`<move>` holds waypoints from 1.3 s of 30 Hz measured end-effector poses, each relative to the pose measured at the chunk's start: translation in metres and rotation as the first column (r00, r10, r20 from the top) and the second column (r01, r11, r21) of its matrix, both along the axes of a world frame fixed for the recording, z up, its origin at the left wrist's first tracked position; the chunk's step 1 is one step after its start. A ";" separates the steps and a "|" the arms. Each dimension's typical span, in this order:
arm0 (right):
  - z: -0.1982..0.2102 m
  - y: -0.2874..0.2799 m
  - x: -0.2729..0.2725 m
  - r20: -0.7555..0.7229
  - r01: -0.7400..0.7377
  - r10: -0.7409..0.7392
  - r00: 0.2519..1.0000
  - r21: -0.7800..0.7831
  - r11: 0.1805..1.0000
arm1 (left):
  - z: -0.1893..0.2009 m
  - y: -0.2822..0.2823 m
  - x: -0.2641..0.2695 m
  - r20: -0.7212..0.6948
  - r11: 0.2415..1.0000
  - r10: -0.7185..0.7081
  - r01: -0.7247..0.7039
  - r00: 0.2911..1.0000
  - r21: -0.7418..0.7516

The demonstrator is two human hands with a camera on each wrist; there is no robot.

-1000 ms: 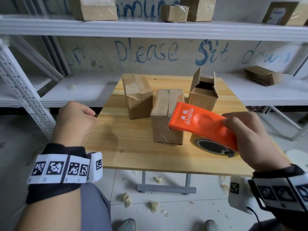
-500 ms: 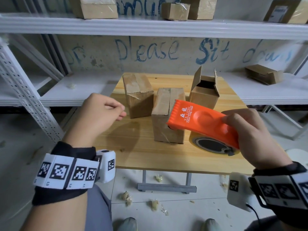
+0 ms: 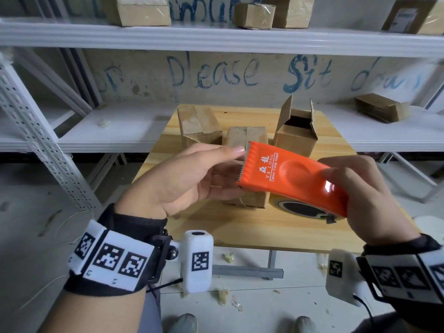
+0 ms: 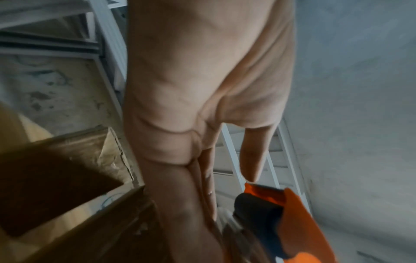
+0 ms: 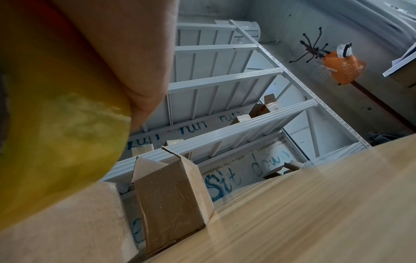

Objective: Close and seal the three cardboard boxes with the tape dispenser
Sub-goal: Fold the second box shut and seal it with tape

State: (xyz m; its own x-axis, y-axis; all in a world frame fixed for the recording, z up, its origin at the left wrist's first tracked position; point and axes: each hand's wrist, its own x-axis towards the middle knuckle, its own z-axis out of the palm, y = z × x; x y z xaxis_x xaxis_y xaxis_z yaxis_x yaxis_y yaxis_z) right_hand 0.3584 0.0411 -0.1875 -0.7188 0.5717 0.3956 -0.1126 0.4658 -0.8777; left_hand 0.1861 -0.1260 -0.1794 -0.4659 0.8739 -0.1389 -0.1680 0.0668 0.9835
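My right hand (image 3: 355, 188) grips the back of the orange tape dispenser (image 3: 288, 179), held in the air over the front of the wooden table (image 3: 264, 227). Its yellowish tape roll (image 3: 302, 210) hangs beneath and fills the left of the right wrist view (image 5: 56, 124). My left hand (image 3: 230, 169) reaches the dispenser's toothed front edge, thumb above and straight fingers below; no tape is visible between them. Three cardboard boxes stand behind: a closed left box (image 3: 199, 126), a closed middle box (image 3: 247, 138) partly hidden by the hands, and a right box (image 3: 298, 131) with flaps up.
White metal shelving (image 3: 216, 39) runs behind and beside the table, with several cardboard boxes on it. Crumpled tape scraps (image 3: 223, 294) lie on the floor under the table's front edge. A shelf upright (image 3: 43, 145) slants at the left.
My left hand has come up from the table's left side and across to the dispenser's toothed edge, uncurling its fingers. The right hand has lifted the dispenser slightly.
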 end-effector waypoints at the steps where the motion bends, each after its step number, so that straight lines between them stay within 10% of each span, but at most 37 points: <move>1: 0.000 0.000 0.001 -0.010 0.000 0.000 1.000 -0.005 1.000 | 0.000 0.000 -0.001 0.039 1.000 -0.005 0.005 0.999 0.012; 18: -0.004 0.010 -0.002 0.005 -0.126 0.126 0.992 -0.028 0.992 | -0.006 0.007 -0.002 -0.036 0.940 0.339 -0.340 0.940 -0.030; 39: -0.005 0.047 -0.011 0.084 -0.213 0.208 0.974 0.048 0.976 | 0.006 -0.009 -0.020 -0.033 0.900 0.435 -0.436 0.900 -0.027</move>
State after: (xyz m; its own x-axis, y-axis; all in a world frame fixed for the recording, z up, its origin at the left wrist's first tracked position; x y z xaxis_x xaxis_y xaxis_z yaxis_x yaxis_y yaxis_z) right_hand 0.3473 0.0878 -0.1924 -0.8505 0.3828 0.3608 -0.1455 0.4881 -0.8606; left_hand 0.1663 -0.1354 -0.1729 -0.8025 0.5784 -0.1465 -0.1623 0.0247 0.9864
